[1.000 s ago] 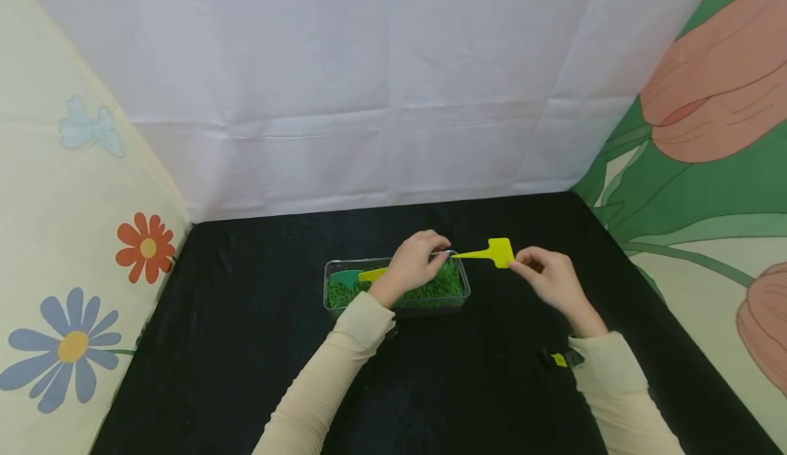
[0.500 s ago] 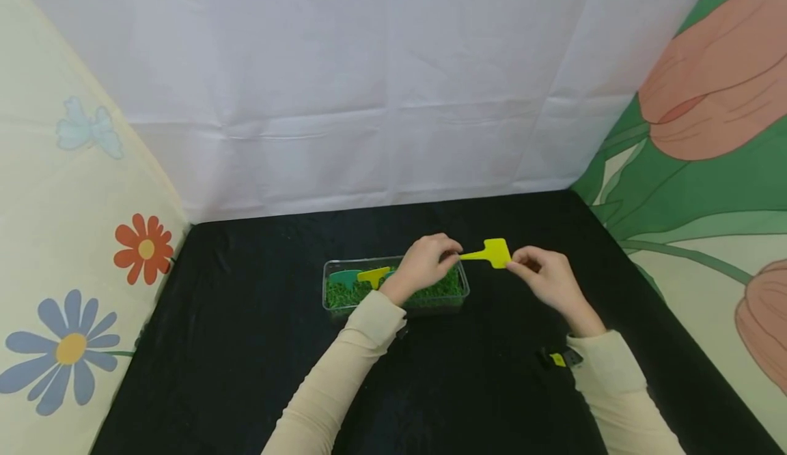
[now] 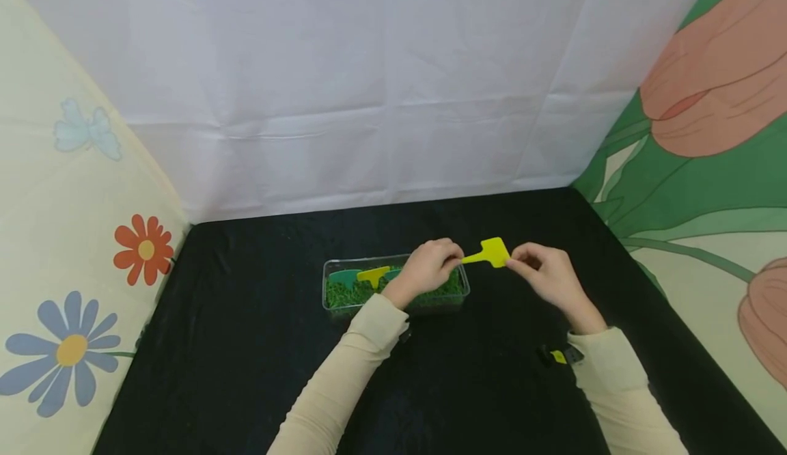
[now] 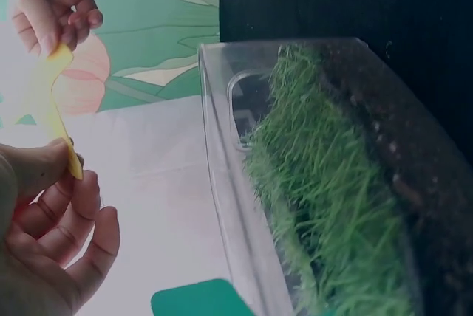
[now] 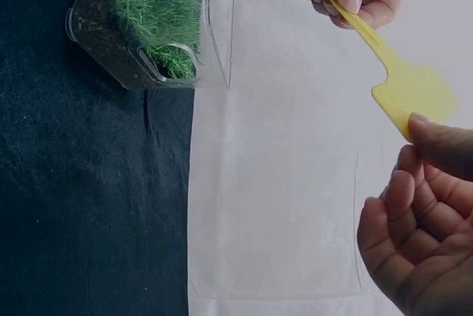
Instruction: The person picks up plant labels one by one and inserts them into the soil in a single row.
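A yellow T-shaped plant label (image 3: 494, 253) is stretched between my two hands, above the right end of a clear plastic container. My left hand (image 3: 426, 267) pinches the narrow tip of its stem between thumb and fingers. At the other end, my right hand (image 3: 547, 274) pinches a corner of the broad head, plain in the right wrist view, where the label (image 5: 414, 94) looks blank. Below the left hand, green grass (image 4: 318, 183) grows in dark soil inside the container (image 3: 335, 313). Another yellow label (image 3: 373, 277) and a green label (image 3: 346, 277) stand in the grass.
More green shows beside the upright yellow label, partly hidden by my left hand. Black cloth (image 3: 246, 346) covers the table. A white sheet (image 3: 307, 100) hangs behind it, with flower-printed panels to the left (image 3: 74, 250) and right (image 3: 707, 188).
My left hand has moved slightly right along with the label's stem, uncovering the yellow label in the grass. The held label's head now tilts more; my right hand is nearly still.
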A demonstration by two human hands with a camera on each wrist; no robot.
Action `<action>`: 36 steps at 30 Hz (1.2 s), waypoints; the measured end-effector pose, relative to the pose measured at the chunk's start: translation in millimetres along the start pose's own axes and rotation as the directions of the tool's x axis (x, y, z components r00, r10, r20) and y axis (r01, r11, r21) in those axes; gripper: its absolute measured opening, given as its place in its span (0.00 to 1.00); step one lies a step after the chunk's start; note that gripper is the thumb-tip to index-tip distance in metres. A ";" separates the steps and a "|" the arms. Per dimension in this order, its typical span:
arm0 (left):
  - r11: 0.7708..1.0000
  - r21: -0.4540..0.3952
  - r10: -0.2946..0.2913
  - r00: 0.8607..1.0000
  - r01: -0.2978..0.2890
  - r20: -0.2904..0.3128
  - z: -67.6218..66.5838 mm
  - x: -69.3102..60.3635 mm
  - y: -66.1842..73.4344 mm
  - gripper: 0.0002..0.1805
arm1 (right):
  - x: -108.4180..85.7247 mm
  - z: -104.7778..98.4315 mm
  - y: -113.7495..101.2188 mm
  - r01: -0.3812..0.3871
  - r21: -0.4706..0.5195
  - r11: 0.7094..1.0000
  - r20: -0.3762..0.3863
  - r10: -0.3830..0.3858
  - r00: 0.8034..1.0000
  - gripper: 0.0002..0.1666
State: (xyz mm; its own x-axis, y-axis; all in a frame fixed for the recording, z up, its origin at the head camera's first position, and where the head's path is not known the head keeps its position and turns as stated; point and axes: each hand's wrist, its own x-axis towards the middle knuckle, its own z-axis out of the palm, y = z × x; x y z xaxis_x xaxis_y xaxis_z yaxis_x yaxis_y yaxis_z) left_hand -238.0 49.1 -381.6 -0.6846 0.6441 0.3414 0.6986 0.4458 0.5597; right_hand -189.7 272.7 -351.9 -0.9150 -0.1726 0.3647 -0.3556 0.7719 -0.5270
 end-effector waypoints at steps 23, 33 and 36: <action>0.935 -0.352 -0.120 0.888 -0.050 -0.443 37.6 -12.7 1.7 0.03 | -0.1 -5.6 -10.3 0.003 0.126 0.992 -0.016 -0.001 1.000 0.10; 0.911 -0.412 -0.175 0.882 -0.024 -0.437 44.1 -15.0 0.7 0.04 | 16.6 -9.0 -17.7 0.100 0.105 0.989 -0.032 -0.097 0.995 0.09; 0.911 -0.412 -0.171 0.883 -0.027 -0.436 45.8 -15.1 0.1 0.03 | 22.8 -11.2 -21.0 0.140 0.104 0.985 -0.028 -0.138 0.990 0.08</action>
State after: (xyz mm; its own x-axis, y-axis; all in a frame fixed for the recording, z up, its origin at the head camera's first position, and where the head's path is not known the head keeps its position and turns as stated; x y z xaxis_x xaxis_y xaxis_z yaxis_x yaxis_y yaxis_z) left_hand -218.0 67.9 -421.3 -0.8149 0.2215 0.5356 0.5693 0.1323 0.8114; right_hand -200.9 259.4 -323.9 -0.8514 -0.2601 0.4555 -0.4984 0.6719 -0.5478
